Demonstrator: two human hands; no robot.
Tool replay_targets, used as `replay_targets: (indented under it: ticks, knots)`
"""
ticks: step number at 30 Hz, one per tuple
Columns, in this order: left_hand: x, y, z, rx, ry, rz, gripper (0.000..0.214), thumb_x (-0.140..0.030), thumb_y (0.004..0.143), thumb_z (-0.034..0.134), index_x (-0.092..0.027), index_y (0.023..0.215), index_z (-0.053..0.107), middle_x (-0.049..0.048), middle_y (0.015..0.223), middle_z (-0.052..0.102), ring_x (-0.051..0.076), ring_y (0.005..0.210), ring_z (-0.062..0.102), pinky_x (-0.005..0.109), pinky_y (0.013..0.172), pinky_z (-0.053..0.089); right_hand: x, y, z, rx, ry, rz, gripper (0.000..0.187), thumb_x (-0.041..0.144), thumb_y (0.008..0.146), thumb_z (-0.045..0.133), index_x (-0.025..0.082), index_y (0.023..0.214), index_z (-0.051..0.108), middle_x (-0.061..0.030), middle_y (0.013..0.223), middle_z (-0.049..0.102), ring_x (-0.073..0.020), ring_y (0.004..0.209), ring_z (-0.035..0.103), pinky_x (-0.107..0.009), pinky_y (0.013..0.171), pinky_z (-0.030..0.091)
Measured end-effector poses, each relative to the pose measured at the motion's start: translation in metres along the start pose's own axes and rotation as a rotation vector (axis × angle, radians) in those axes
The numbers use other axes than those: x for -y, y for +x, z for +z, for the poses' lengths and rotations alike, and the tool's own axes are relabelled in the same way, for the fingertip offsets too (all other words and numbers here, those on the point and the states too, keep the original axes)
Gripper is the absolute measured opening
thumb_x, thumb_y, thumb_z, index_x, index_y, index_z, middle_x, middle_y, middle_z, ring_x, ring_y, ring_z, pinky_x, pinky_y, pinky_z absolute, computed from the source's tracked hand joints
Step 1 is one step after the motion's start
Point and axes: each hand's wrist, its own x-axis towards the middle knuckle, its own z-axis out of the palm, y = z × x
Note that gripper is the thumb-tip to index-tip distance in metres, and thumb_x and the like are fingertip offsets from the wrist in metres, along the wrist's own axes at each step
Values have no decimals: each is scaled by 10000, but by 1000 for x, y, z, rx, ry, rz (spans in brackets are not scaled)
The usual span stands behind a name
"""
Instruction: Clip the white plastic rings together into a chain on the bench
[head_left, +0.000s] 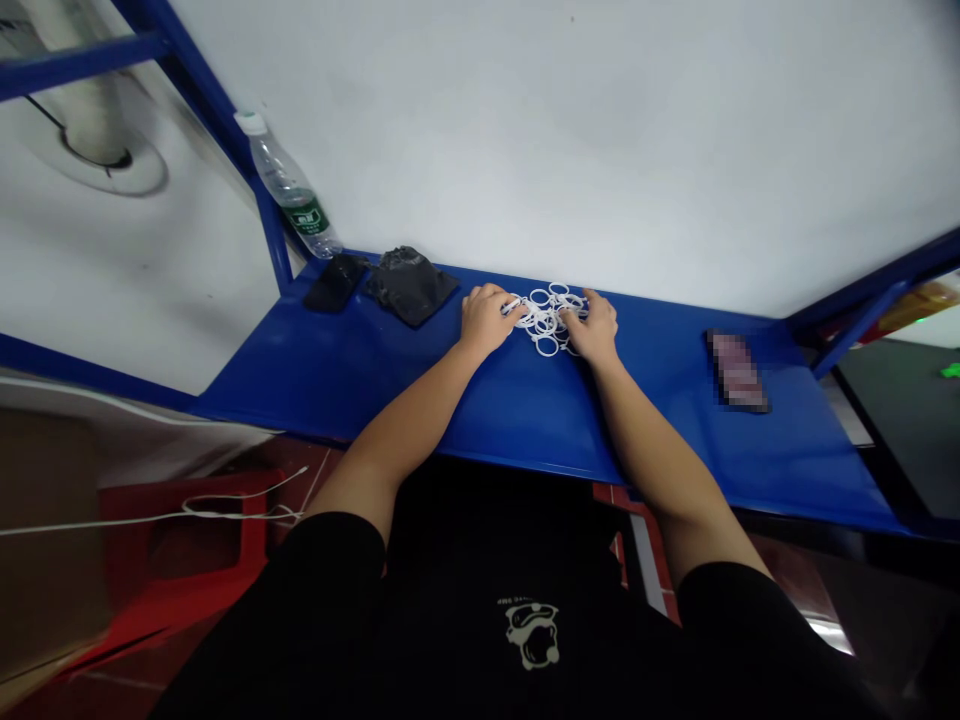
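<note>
A cluster of thin white plastic rings lies on the blue tabletop, close to the wall. At the cluster's left edge, my left hand is closed, with a white ring between thumb and fingers. My right hand is curled around the opposite edge, its thumb over the rings and its index finger on their far side. Both hands rest low at the table. How the rings are joined is too small to make out, and my palms hide some fingers.
A black drawstring pouch, a dark flat object and a plastic bottle stand or lie at the back left. To the right lies a phone with a blurred screen. A red stool and white cable are below left.
</note>
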Motion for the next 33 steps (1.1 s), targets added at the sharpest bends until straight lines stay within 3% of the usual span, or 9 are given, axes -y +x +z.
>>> replay_targets:
  ticks: [4,9,16,20,27,33]
  knots:
    - [-1,-7,8,115,43,19,281,-467,930,904,-274,1124,838,122,1351,739,391,1338,589,600,1179,458,0,-1,9,139,-63,19,774,694,1010,537,215,1616,594,-188,1756,514,-492,1651,403,-783,1310,319]
    - [-4,-12,14,210,44,61,523,-556,933,878,-255,1346,765,162,1525,661,421,1457,522,608,1238,432,7,-8,10,175,-48,-57,737,714,1016,541,289,1614,610,-153,1756,526,-499,1648,410,-888,1273,265]
    - [-8,-13,12,255,19,73,607,-551,941,875,-241,1431,694,167,1538,663,417,1468,547,591,1257,427,8,-9,9,195,-36,-105,723,728,1026,533,302,1604,624,-149,1747,537,-515,1643,412,-918,1255,257]
    - [-8,-12,12,244,-23,55,778,-544,912,910,-238,1557,599,185,1589,643,420,1508,543,585,1279,414,11,-10,9,214,-57,-108,699,684,1042,538,293,1616,614,-152,1770,507,-512,1656,396,-909,1267,251]
    - [-6,-12,13,307,-3,56,1107,-593,849,946,-232,1741,399,221,1791,430,446,1686,352,634,1361,313,12,-12,9,221,-37,-140,707,711,1033,573,307,1612,613,-150,1768,511,-519,1658,391,-924,1256,245]
    - [-8,-12,11,393,33,119,1156,-650,838,929,-260,1772,371,197,1865,289,458,1752,203,662,1402,228,13,-12,9,237,-48,-154,715,676,1023,604,297,1630,600,-157,1777,498,-521,1661,388,-926,1253,244]
